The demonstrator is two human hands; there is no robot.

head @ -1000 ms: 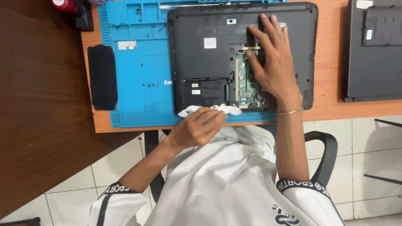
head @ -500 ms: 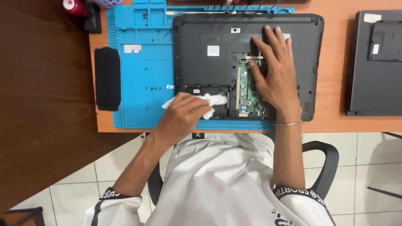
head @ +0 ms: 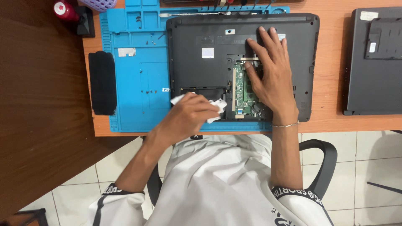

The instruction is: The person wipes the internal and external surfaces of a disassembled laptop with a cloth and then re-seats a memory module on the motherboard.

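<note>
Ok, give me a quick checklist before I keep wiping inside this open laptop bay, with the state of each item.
1. White cloth gripped in left hand: ok.
2. Right hand flat on the upturned laptop, steadying it: ok.
3. Green circuit board exposed: ok.
4. Right fingers clear of the board: not ok, they lie over it.
5. Loose screws kept on the blue mat: ok.
6. Power disconnected: cannot tell.

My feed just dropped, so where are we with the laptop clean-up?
Done: the laptop lies base-up, bay cover off, green board exposed. In hand: left hand presses a white cloth into the open bay; right hand steadies the base. Left: cover not yet refitted.
</note>
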